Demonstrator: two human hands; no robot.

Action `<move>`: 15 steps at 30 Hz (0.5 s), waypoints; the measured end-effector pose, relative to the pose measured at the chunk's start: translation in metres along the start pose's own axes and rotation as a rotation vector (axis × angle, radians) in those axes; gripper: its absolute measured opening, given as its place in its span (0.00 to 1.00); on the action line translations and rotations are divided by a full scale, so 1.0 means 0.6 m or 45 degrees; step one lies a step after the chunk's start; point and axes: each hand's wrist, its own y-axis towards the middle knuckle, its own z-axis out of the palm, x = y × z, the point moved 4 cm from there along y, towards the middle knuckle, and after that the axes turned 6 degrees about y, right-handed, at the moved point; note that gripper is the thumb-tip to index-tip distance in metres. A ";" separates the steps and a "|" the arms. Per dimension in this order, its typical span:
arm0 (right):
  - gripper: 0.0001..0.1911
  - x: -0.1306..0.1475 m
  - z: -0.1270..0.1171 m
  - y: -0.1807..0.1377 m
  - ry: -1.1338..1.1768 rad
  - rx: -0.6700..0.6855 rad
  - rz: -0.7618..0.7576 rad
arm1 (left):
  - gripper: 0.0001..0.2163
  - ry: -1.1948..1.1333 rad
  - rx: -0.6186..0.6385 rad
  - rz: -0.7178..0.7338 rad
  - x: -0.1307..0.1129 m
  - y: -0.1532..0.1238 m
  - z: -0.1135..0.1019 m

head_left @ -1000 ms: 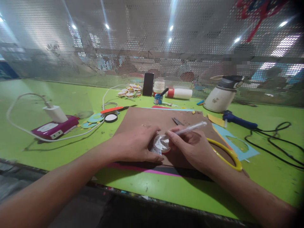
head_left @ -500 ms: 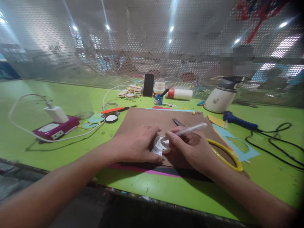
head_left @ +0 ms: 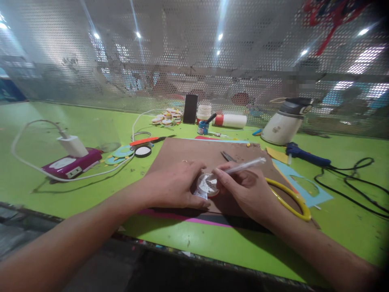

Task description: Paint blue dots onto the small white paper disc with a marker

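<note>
Brown card [head_left: 185, 151] lies beneath a round white disc [head_left: 208, 187], dark-lined, red-edged.

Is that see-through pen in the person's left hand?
No, the see-through pen is pinched in the right hand, while the left hand curves beside the small round white piece.

Lower end of clear slim plastic stick [head_left: 246, 165] hidden by right hand [head_left: 243, 184]. Round white disc with dark lines [head_left: 209, 186]: left rim behind left hand [head_left: 173, 188], markings too small to read; can't tell if left fingers touch it. Yellow loop handle [head_left: 304, 209]: far end under right hand, can't tell if joined to grey metal tips [head_left: 226, 155]. Thin black cable [head_left: 375, 205] and both forearms cut off by the edges. Label on small blue jar [head_left: 203, 129] unreadable. Background behind grey perforated screen [head_left: 188, 44] blurred.
</note>
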 end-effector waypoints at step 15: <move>0.13 0.004 0.000 0.000 -0.064 0.032 -0.052 | 0.29 0.011 -0.001 0.010 0.000 0.001 0.001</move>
